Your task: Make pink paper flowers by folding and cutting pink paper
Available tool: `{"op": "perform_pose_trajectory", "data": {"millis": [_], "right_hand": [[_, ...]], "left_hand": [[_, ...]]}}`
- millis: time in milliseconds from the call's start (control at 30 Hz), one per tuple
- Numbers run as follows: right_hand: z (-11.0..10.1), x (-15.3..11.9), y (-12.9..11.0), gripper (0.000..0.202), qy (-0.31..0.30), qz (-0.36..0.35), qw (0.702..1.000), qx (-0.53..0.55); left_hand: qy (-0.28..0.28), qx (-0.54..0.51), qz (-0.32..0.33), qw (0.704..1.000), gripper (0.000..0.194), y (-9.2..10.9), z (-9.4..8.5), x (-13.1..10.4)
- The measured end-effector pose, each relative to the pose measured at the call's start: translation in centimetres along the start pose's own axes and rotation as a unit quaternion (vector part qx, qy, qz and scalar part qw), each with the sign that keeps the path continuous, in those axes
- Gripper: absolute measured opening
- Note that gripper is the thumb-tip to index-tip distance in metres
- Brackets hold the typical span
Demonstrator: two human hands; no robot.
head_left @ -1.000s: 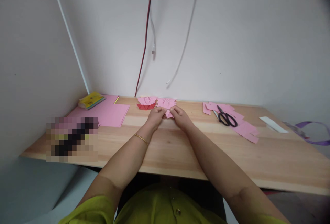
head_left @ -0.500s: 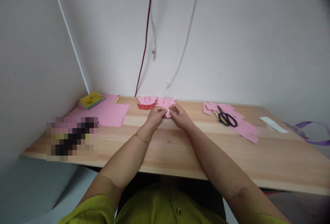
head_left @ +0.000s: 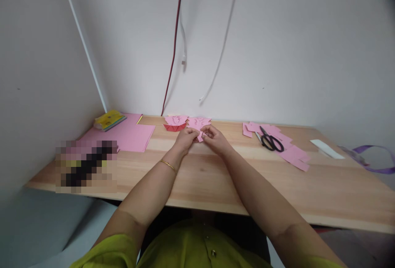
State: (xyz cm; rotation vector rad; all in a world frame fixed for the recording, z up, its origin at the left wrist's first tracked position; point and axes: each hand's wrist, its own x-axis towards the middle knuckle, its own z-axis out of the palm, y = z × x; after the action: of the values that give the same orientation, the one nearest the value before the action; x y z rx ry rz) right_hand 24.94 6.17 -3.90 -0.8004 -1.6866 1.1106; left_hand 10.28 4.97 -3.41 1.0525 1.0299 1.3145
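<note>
Between my two hands is a small folded piece of pink paper (head_left: pixel 200 137), its lower tip pointing toward me. My left hand (head_left: pixel 187 138) pinches its left side with fingers closed. From the other side, my right hand (head_left: pixel 215 137) grips it between thumb and bent fingers. Part of the paper is hidden by the fingertips. Just beyond my hands lie folded pink paper pieces (head_left: pixel 200 122), with more folded pink pieces (head_left: pixel 176 119) to their left. A red folded paper piece (head_left: pixel 174 127) rests in front of that left group.
Pink sheets (head_left: pixel 140 138) and a yellow packet (head_left: pixel 109 119) lie on the left of the wooden table (head_left: pixel 202 185). Black-handled scissors (head_left: pixel 271 142) rest by pink paper pieces (head_left: pixel 294 155) at right, near a white strip (head_left: pixel 327 149). Cables (head_left: pixel 175 42) hang along the wall.
My hands stay almost in the same place, with only a slight shift of the fingers around the pink paper. Nothing else on the table has visibly moved.
</note>
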Motion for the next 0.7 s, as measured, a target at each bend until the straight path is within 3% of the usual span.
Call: {"op": "perform_pose_trajectory", "data": {"millis": [700], "right_hand": [[-0.19, -0.04, 0.44, 0.022, -0.009, 0.019, 0.999, -0.031]], "left_hand": [[-0.008, 0.091, 0.040, 0.995, 0.018, -0.58, -0.69, 0.59]]}}
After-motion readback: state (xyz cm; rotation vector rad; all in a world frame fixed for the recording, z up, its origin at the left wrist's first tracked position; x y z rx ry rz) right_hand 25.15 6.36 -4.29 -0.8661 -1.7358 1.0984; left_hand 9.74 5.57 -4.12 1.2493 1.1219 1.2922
